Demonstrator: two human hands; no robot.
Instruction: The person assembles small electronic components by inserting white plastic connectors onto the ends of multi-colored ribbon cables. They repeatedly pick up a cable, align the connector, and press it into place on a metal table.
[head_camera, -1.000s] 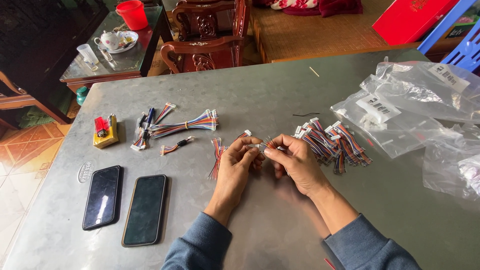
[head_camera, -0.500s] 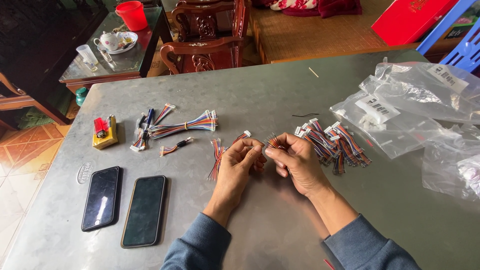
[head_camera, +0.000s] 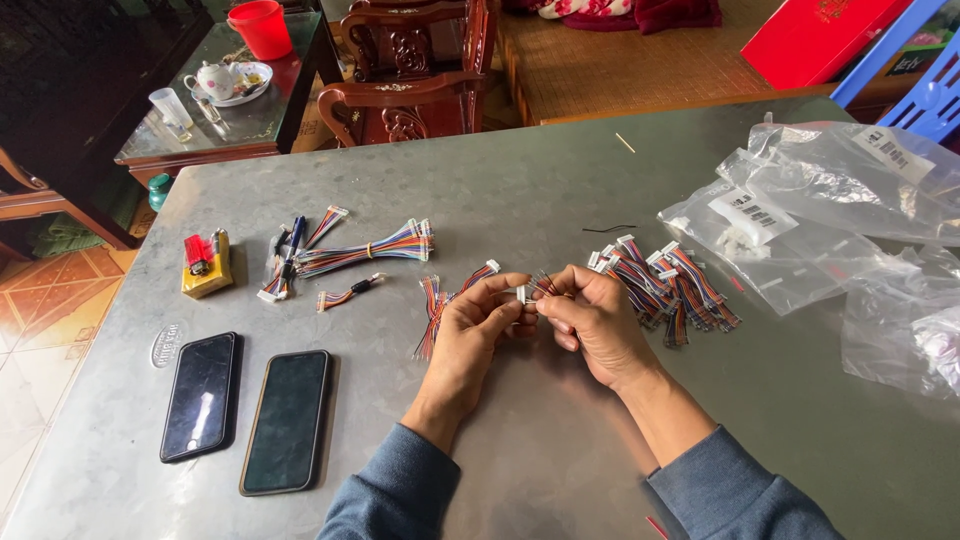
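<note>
While both my hands meet over grey metal surface (head_camera: 560, 190), left hand (head_camera: 470, 335) and right hand (head_camera: 598, 325) pinch small white connector with short multicolour wires (head_camera: 532, 290) between fingertips, above surface. Pile of similar multicolour wire connectors (head_camera: 665, 285) just beside right hand; two black phones (head_camera: 245, 408) at left.

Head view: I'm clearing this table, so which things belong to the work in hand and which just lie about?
In use:
left hand and right hand, both pinching one small cable
cable pile
cables by the left hand
cable bundle
clear bags

Lying about:
two phones
lighter on a yellow block
</note>
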